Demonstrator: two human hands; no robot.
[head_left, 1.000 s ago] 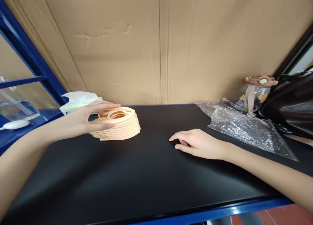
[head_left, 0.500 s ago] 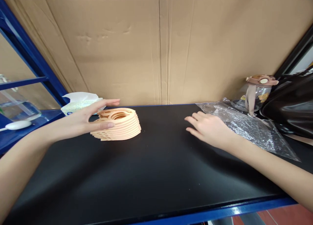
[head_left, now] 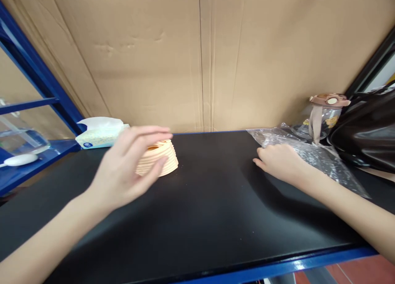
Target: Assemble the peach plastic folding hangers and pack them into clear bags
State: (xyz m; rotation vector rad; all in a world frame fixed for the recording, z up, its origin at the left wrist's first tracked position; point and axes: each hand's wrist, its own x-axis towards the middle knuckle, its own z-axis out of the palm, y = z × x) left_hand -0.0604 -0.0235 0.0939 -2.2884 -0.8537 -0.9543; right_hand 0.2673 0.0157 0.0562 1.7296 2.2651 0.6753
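Observation:
A stack of peach-coloured flat plastic pieces (head_left: 168,158) with round openings, probably hangers, rests on the black tabletop (head_left: 203,218), left of the middle. My left hand (head_left: 128,165) is in front of it, thumb and fingers spread apart, and covers its left part. Whether the fingertips touch the stack I cannot tell. On the right, my right hand (head_left: 280,162) has its fingers curled in with the thumb sticking out to the left; I see nothing in it. It is over the near left edge of a clear plastic bag (head_left: 321,160).
A tissue pack (head_left: 100,132) stands at the back left, beside a blue metal frame (head_left: 46,78). At the back right are a bottle with a brown lid (head_left: 330,111) and a shiny black bag (head_left: 367,132). A cardboard wall (head_left: 154,62) closes off the back.
My left hand has come off the stack's left side and moved right and nearer to me, in front of it. My right hand has shifted right, its fingers curling in.

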